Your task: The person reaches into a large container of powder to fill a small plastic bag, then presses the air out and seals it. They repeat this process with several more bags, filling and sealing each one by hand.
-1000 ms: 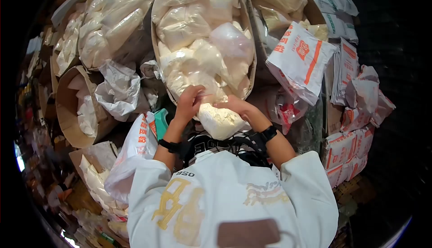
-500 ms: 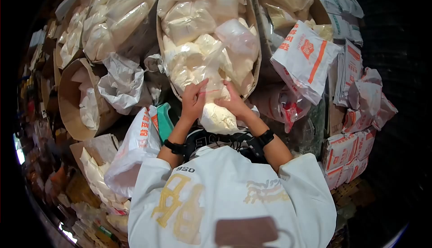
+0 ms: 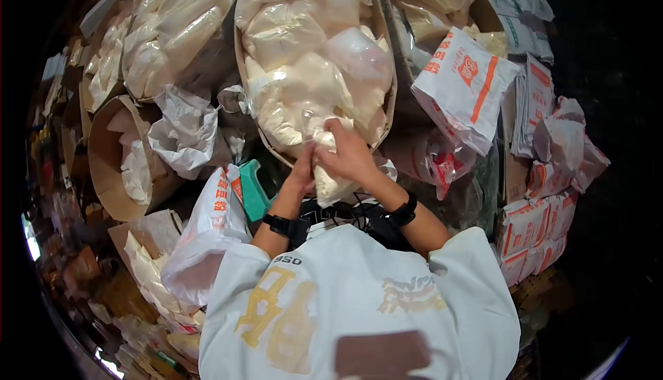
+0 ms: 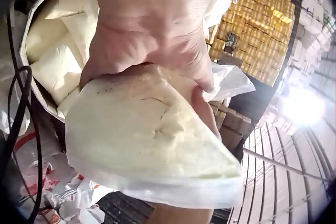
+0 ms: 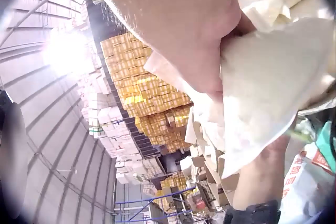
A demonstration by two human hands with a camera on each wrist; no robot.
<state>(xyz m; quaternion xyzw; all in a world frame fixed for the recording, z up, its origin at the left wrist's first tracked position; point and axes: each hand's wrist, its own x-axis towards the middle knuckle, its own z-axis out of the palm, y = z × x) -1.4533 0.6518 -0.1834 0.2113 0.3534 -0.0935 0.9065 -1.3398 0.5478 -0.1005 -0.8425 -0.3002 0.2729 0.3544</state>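
A clear bag of cream-coloured powder (image 3: 333, 181) hangs between both hands, over the near end of a long carton of similar bags (image 3: 276, 31). My left hand (image 3: 301, 173) holds the bag's left side. Around its upper part curls my right hand (image 3: 349, 152). In the left wrist view the bag (image 4: 147, 124) fills the middle, under the left hand (image 4: 152, 40), with its fingers round the edge. The right wrist view has the bag (image 5: 268, 87) beside the right hand (image 5: 178, 35), whose fingertips are hidden.
Left of me stand an open round carton (image 3: 110, 173), a crumpled white bag (image 3: 184, 135), a printed white sack (image 3: 207, 235) and a green object (image 3: 255, 190). To the right are printed white bags (image 3: 466, 90) and stacked packets (image 3: 535, 231).
The bag has gone from lying across both hands to hanging more upright and narrower. The hands have come together, the right now higher on the bag and the left lower.
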